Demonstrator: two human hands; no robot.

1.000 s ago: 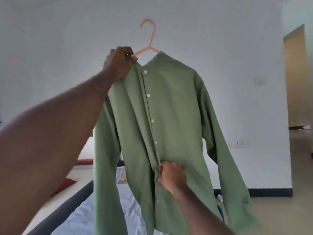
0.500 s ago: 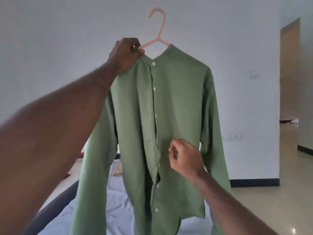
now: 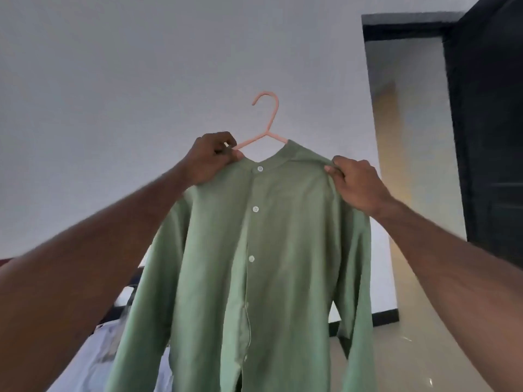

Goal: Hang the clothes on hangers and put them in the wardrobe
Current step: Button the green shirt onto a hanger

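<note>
while both hands' fingers (image 3: 331, 168) pinch the green shirt (image 3: 254, 264) and hanger (image 3: 266, 120), a white wall (image 3: 113, 80) stands behind.

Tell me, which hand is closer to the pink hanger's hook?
The left hand. It grips the hanger just below the hook, at the shirt's collar. The right hand pinches the far shoulder, farther off.

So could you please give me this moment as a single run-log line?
stage: shirt on hanger, wardrobe pending | left hand: grip on pink hanger | right hand: pinching green shirt shoulder
</note>
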